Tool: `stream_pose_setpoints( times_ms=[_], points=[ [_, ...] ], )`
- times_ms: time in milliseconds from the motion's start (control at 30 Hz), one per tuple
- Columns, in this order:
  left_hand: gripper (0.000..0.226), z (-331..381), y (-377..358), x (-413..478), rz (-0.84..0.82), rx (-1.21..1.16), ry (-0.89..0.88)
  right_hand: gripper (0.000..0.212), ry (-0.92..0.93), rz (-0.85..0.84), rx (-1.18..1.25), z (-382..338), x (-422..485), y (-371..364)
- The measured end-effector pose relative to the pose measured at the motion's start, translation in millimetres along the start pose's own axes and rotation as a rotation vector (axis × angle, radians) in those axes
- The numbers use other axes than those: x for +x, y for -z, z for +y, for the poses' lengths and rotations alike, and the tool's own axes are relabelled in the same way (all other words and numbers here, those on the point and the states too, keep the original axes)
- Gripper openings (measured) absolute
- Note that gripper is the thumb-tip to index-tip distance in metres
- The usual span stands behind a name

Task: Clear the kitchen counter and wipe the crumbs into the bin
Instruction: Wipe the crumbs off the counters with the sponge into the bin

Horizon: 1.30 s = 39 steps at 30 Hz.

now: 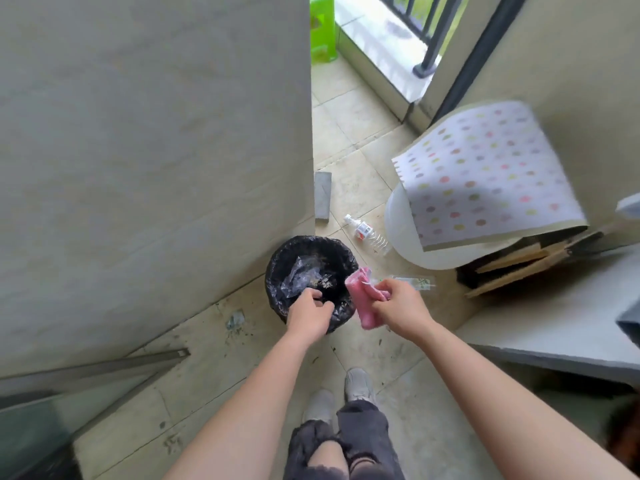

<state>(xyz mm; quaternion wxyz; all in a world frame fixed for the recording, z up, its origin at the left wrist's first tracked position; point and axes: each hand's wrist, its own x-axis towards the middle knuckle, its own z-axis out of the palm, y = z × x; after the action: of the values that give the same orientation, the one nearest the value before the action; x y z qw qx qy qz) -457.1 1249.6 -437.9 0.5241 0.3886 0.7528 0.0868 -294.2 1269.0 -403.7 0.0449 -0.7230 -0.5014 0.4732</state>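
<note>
Bin: black-lined bin [313,249] on the tiled floor [360,133], just ahead of my shoes [360,384], tight against the wall on my left.
Bin contents: crumpled clear plastic [301,271] and some pale specks, lying on the liner.
Cloth: pink cloth [363,299] bunched at the bin's right rim, upper corner over the opening, the rest hanging outside it.
Right hand: my right hand [401,306] grips the cloth, fingers curled round its right side, just beside the rim.
Left hand: my left hand [310,311] over the bin's near edge, fingers curled down toward the liner; whether they pinch the liner or hold nothing, I cannot tell.
Gap: hands near each other, the cloth between them.
Floor litter: clear bottle [367,233] lying past the bin; a second one [415,282] just behind my right hand.
Right side: white tub [401,223] under a dotted sheet [485,174]; pale tabletop [554,327] edge nearer me.
Far end: green box [322,29] by the wall corner.
</note>
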Motion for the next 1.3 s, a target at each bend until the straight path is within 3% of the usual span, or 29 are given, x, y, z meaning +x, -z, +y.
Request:
stream_pose_setpoints(
  times_ms=[200, 300, 433, 667, 900, 967, 1067, 1300],
  points=[
    [0.028, 64.5, 13.2, -137.2, -0.094, 0.033, -0.247, 0.011, -0.039, 0.08, 0.204, -3.4, -143.2, 65.7],
    [0.023, 76.4, -7.9, -188.2, -0.2, 0.012, -0.313, 0.023, -0.1, 0.176, 0.399, 23.0, -204.0, 86.0],
    [0.019, 92.3, -56.4, -243.7, -0.37, 0.014, -0.347, 0.023, -0.133, 0.304, 0.534, 71.6, -268.2, 114.4],
    [0.019, 115.4, -184.9, -364.2, -0.662, 0.033, -0.421, 0.025, -0.149, 0.574, 0.732, 200.8, -393.0, 157.8],
    [0.037, 102.0, -316.3, -478.7, -0.904, 0.045, -0.355, 0.013, -0.137, 0.656, 0.88, 335.2, -515.3, 185.8],
    [0.038, 100.9, -350.1, -511.7, -0.971, 0.049, -0.341, 0.018, -0.16, 0.699, 0.908, 370.4, -548.4, 196.9],
    [0.036, 109.7, -392.1, -552.0, -1.034, 0.116, -0.39, 0.028, -0.19, 0.769, 0.907, 410.2, -584.5, 216.5],
    [0.026, 163.8, -488.1, -621.2, -1.132, 0.186, -0.548, 0.015, -0.119, 0.92, 0.983, 496.6, -633.6, 284.5]
  ],
)
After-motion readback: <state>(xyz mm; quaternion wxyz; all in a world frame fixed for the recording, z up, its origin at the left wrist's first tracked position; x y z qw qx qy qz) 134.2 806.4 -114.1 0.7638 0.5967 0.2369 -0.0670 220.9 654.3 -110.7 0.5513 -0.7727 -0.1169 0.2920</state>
